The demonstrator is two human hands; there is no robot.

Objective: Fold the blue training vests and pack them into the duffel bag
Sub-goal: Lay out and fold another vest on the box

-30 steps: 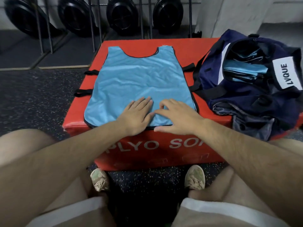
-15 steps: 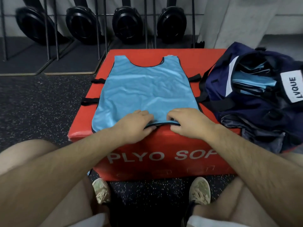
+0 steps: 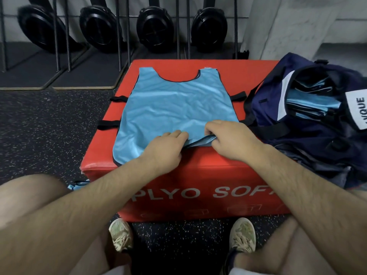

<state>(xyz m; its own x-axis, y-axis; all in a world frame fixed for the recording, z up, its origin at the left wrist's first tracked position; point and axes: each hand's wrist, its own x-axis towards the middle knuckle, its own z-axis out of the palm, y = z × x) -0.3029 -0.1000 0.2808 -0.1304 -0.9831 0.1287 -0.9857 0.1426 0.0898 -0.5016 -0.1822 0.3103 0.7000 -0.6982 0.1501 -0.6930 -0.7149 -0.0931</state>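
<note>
On top of the red box (image 3: 198, 171) the blue vest (image 3: 174, 108) lies spread flat, neck hole away from us, black side straps poking out. We judge it is laid out this way so the fold comes out even. At the near hem our left hand (image 3: 166, 147) and right hand (image 3: 232, 139) sit close together, fingers curled, each pinching the hem. Between them the cloth rises slightly off the box, which looks like the start of a fold away from us. Just to the right the duffel bag (image 3: 309, 139) rests partly on the box, mouth gaping, with folded vests (image 3: 313, 102) already inside, near enough for the next one. A scrap of blue cloth (image 3: 78, 184) shows on the floor by our left knee.
</note>
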